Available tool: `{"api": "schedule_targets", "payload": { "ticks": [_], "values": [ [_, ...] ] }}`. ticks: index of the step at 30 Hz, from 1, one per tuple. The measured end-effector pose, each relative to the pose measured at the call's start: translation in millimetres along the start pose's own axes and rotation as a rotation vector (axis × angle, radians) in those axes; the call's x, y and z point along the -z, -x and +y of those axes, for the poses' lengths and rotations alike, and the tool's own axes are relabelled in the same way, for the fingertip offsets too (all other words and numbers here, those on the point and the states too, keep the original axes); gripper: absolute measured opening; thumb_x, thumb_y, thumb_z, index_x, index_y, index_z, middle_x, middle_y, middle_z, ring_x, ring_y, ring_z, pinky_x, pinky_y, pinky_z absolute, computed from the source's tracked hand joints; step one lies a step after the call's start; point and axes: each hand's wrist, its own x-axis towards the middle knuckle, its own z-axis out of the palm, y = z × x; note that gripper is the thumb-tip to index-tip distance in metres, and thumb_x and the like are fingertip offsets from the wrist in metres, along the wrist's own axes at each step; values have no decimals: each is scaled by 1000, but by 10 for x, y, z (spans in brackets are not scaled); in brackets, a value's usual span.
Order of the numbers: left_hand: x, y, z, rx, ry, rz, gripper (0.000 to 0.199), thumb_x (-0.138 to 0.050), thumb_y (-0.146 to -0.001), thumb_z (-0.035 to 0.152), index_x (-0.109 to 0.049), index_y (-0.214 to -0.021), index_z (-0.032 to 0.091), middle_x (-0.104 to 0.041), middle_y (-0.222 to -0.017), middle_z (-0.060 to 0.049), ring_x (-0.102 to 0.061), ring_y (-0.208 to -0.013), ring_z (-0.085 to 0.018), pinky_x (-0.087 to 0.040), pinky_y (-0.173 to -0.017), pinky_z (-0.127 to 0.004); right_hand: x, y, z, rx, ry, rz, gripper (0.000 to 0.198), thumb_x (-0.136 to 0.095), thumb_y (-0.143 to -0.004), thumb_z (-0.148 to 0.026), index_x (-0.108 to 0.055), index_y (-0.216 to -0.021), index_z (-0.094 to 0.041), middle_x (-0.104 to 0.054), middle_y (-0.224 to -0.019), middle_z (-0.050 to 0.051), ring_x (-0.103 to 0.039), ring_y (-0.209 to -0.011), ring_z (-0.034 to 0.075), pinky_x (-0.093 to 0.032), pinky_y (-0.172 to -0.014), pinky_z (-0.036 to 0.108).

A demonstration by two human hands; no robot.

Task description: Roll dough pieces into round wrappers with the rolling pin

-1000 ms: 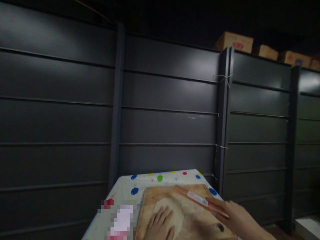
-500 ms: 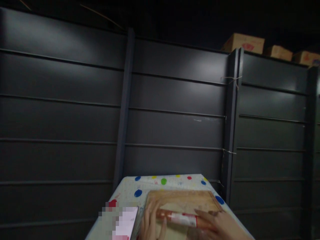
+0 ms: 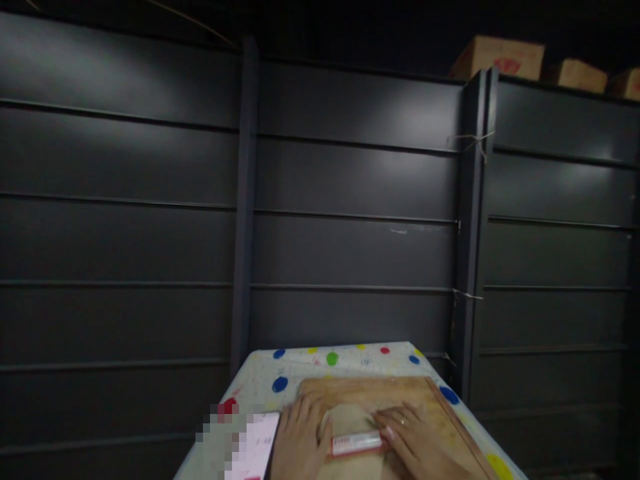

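A rolling pin (image 3: 357, 443) with a white and red label lies across a thin pale sheet of dough (image 3: 350, 419) on a wooden board (image 3: 370, 385). My left hand (image 3: 301, 437) rests over the pin's left end, fingers stretched forward and open. Over the right end lies my right hand (image 3: 411, 433), palm down, its fingers extended towards the dough. Both hands hide the ends of the pin, and only its labelled middle shows. The near part of the dough runs out of view.
A phone (image 3: 260, 443) with a lit screen, partly pixelated, lies left of the board. A white tablecloth (image 3: 345, 360) with coloured dots covers the table. Behind it rises a dark panelled metal wall (image 3: 355, 253). Cardboard boxes (image 3: 505, 59) sit on top at the right.
The pin has turned from slanting down to the right to nearly level. My fingers now reach further forward past it, palms over its ends. The view has shifted slightly.
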Motion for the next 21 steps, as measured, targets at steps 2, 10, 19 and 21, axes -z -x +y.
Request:
{"api": "schedule_targets", "payload": {
  "ticks": [2,10,19,21],
  "values": [
    [14,-50,29,0,-22,0,41,-39,-94,29,-66,-122,17,-64,-134,-13,-54,-127,-32,-40,-108,-53,-190,-95,85,-69,107,67,45,-25,-106,-28,-56,-138,-27,-63,-136,5,-55,-125,23,-27,-117,49],
    [-46,-301,-68,-31,16,67,34,-38,-97,27,-66,-114,18,-68,-123,-13,-60,-117,-27,-45,-102,-43,-340,-642,282,-199,267,20,43,-37,-99,-19,-59,-136,-19,-59,-140,12,-51,-131,29,-33,-113,47],
    [-121,-644,-194,43,103,59,33,-61,-96,40,-60,-122,20,-62,-125,-8,-63,-103,-22,-55,-88,-44,-301,-1075,444,-292,191,-24,28,-56,-99,-33,-61,-126,-24,-59,-134,9,-61,-112,23,-51,-96,44],
    [-136,-703,-220,55,97,66,33,-60,-96,40,-60,-122,21,-62,-125,-8,-63,-104,-22,-55,-88,-44,-297,-1148,455,-313,179,-12,32,-60,-97,-38,-59,-125,-22,-59,-130,8,-62,-106,22,-54,-90,44]
  ]
}}
